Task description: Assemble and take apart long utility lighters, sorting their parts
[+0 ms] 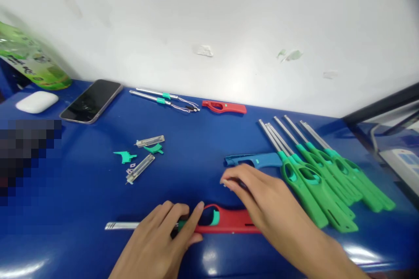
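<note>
A red long-nosed gas lighter [231, 220] with a silver metal tube and a teal trigger lies along the front of the blue table. My left hand [160, 231] is closed around its neck, where the tube meets the red body. Above the body, my right hand [258, 196] is in a pinch. A tiny pale bit shows at its fingertips, too small to name. The right wrist hides the red lighter's rear end. Just beyond the right fingers lies a blue lighter shell [258, 160].
Several green lighters [327, 178] lie at right. Toward the wall are a red lighter shell [229, 107] and two wired metal tubes [149, 96]. Clear fuel tanks [141, 168] and teal triggers [124, 156] lie left of centre. A phone [92, 100], white case [37, 102] and bottle [36, 61] stand far left.
</note>
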### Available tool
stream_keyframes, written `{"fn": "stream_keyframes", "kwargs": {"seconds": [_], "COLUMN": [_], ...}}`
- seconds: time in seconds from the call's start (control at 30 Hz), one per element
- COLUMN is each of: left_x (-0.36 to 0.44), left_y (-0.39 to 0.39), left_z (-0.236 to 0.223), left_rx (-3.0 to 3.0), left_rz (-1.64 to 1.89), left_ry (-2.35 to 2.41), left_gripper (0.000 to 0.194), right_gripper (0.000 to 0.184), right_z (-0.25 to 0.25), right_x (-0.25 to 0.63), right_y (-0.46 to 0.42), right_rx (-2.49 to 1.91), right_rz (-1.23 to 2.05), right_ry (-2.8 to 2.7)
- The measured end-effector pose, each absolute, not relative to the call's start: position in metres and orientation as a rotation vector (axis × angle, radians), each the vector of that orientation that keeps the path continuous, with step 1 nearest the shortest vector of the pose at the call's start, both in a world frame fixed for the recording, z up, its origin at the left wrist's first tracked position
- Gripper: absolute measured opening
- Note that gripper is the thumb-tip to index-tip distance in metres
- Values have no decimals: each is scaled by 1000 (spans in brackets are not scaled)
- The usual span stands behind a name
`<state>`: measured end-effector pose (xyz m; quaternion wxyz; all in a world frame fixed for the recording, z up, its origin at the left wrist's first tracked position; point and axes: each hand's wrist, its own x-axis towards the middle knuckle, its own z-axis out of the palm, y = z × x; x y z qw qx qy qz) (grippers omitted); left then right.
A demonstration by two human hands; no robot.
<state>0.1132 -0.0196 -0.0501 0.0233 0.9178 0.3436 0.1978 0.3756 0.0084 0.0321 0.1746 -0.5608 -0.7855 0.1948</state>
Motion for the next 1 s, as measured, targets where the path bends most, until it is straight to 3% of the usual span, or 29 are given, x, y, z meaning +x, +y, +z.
{"fn": "stream_keyframes", "kwargs": {"seconds": [0.3, 0.43, 0.6, 0.8, 0.87, 1.0], "left_x": [119, 117, 111, 112, 114, 112], "left_y": [-19, -21, -24, -27, -29, -29], "left_z": [-45, -42, -36, -31, -26, -13], "left_rx": [2805, 2762, 2757, 2942, 2914, 2673], "left_rz": [752, 780, 811, 671, 646, 508], "left_ry": [1100, 1118, 1094, 986, 919, 957], "left_gripper": [35, 32, 33, 38, 35, 46], "right_gripper": [34, 36, 66, 47, 42, 32], "right_z": [40, 42, 34, 29, 27, 26], "right_x": [311, 341, 393, 412, 417, 429], "right_y": [85, 51, -13, -29, -29, -34], "right_rx": [-1541, -1551, -1371, -1329, -1278, -1127], "right_rz": [471, 449, 53, 311, 227, -67], "right_ry": [-2452, -2477, -2669, -2696, -2650, -2630]}}
